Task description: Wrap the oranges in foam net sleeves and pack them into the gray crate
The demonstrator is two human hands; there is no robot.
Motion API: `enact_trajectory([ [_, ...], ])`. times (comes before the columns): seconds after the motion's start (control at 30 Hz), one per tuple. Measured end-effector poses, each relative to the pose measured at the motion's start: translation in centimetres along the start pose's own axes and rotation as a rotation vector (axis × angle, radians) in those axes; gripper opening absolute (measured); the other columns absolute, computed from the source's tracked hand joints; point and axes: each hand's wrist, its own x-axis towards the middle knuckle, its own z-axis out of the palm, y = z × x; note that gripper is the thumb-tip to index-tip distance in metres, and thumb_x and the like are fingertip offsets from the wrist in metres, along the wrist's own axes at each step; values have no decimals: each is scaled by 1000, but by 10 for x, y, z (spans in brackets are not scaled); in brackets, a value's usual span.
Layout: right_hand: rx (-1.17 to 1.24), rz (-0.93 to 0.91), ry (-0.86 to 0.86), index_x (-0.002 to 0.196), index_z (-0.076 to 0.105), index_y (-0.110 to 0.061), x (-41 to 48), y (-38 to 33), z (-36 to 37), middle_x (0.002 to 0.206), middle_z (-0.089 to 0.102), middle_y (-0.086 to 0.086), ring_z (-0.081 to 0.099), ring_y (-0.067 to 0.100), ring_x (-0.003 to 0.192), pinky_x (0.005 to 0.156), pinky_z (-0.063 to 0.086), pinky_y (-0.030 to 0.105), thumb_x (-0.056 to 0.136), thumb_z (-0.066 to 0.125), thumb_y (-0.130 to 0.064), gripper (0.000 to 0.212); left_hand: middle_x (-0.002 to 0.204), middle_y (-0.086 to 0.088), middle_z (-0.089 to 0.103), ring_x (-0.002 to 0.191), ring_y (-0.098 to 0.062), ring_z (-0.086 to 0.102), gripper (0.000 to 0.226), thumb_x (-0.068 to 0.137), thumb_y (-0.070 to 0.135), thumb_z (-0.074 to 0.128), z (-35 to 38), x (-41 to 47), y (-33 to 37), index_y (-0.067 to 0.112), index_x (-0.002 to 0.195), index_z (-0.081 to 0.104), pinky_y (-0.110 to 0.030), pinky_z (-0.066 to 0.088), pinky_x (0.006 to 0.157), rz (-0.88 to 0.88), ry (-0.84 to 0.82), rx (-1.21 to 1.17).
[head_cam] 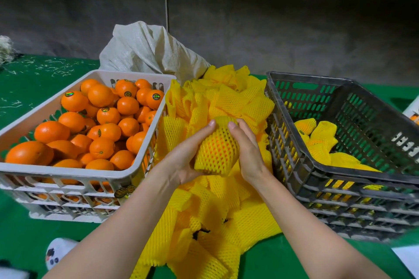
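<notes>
Over the pile of sleeves [217, 102], the left hand [188, 152] and right hand [247, 149] curl their fingers round an orange [217, 148] already netted, so wrapping looks done and next it probably goes right into the gray crate [317, 165].

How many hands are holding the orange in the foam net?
2. The left hand grips the wrapped orange on its left side, the right hand on its right side. No other hand is in view.
</notes>
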Motion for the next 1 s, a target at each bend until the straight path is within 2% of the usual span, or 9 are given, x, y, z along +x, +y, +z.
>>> enact_trajectory([
  [0.13, -69, -7, 80, 71, 49, -18, 1, 0, 2, 79, 49, 12, 45, 22, 77, 72, 35, 38, 92, 55, -16, 21, 91, -7, 74, 78, -20, 72, 52, 61, 42, 69, 4, -2, -3, 14, 105, 67, -30, 57, 58, 29, 4, 62],
  [0.2, -58, 30, 152, 67, 45, -16, 2, 0, 4, 76, 44, 12, 41, 21, 75, 69, 32, 35, 91, 51, -8, 26, 90, -7, 74, 79, -20, 71, 53, 61, 40, 69, 5, -3, -3, 11, 106, 66, -31, 57, 62, 43, 29, 131],
  [0.3, -45, 45, 201, 69, 46, -17, 2, 0, 8, 73, 45, 9, 43, 17, 72, 67, 34, 31, 89, 52, -4, 25, 96, -10, 70, 89, -25, 67, 57, 69, 39, 70, 9, -3, -4, 7, 116, 63, -38, 52, 83, 52, 116, 206],
  [0.4, -224, -133, 151, 97, 46, -23, -4, -1, 9, 94, 49, -9, 47, -7, 85, 78, 38, 14, 91, 56, -22, 11, 81, -5, 70, 72, -19, 67, 26, 87, 33, 58, 11, -3, -3, 13, 102, 66, -30, 53, 64, 65, 129, 106],
  [0.47, -319, -258, 82, 113, 42, -26, -11, -3, 6, 111, 46, -16, 42, -16, 101, 85, 33, 3, 88, 53, -33, 28, 76, -3, 70, 65, -17, 68, 20, 90, 33, 54, 11, -3, 1, 16, 93, 65, -29, 55, 56, 81, 135, 33],
  [0.6, -347, -261, -139, 118, 46, -24, -22, -8, -4, 118, 50, -15, 44, -7, 112, 93, 33, 9, 85, 62, -24, 37, 96, -7, 73, 87, -20, 70, 31, 89, 40, 52, 18, -5, 8, 16, 103, 65, -34, 58, 74, 128, 102, -7],
  [0.8, -314, -303, -37, 104, 49, -18, -19, -37, -35, 100, 49, -17, 46, -11, 92, 81, 35, 6, 70, 79, -9, 46, 115, -6, 68, 104, -20, 66, 51, 93, 53, 40, 61, 7, 13, 18, 126, 57, -42, 52, 91, 258, 192, 56],
  [0.9, -240, -299, 89, 93, 49, -27, -15, -56, -61, 96, 51, -16, 49, -5, 93, 85, 43, 20, 63, 76, -22, 41, 118, -6, 67, 104, -22, 66, 60, 95, 58, 31, 93, 19, 17, 16, 130, 54, -41, 53, 90, 285, 173, 89],
  [1.0, -184, -264, 215, 88, 50, -30, -11, -67, -96, 100, 53, -5, 53, 19, 100, 86, 48, 43, 61, 75, -25, 37, 99, 2, 69, 79, -5, 68, 50, 99, 52, 27, 126, 37, 9, 18, 114, 61, -20, 56, 63, 368, 226, 195],
])
